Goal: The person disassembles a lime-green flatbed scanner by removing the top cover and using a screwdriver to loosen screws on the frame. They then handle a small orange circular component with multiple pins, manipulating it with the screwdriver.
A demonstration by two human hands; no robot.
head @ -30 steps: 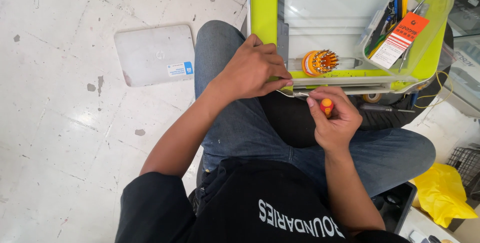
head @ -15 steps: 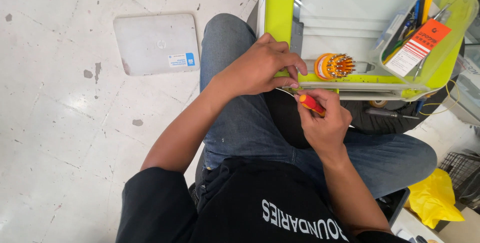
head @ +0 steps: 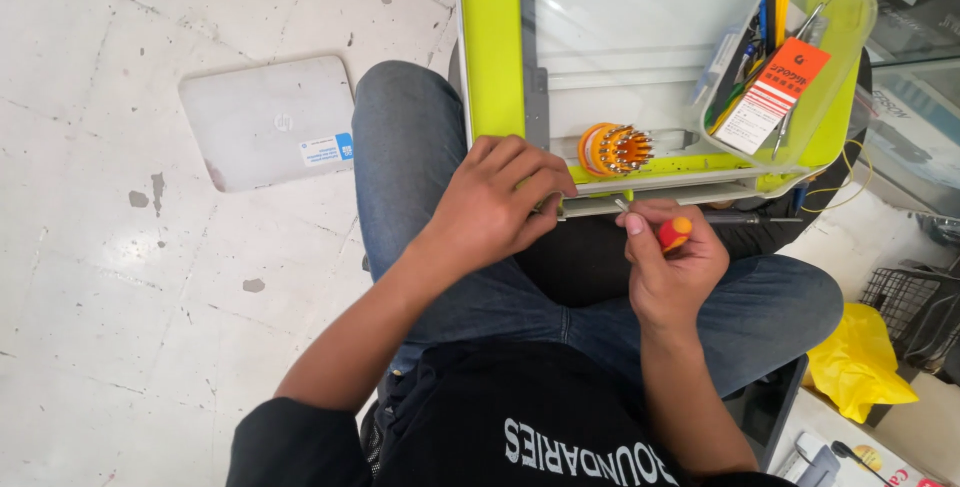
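A worn white tiled floor fills the left side of the view, and a seated person in blue jeans holds a large device with a lime-green frame and a pale panel across the knees, its near edge facing the body. On the floor to the left, well apart from the device, lies a closed grey laptop with a small sticker. A clear plastic tray rests tilted on the right part of the device, holding assorted slim tools and an orange-and-white tag. A crumpled yellow bag lies by the right knee. The left hand is curled over the device's near edge, its grip pinched on the grey edge strip. The right hand is clenched around a small screwdriver with a red and orange handle, whose thin metal shaft points up and left to the underside of the same edge, just beside the left fingertips. Just behind the edge, between the hands, sits an orange round holder of screwdriver bits.
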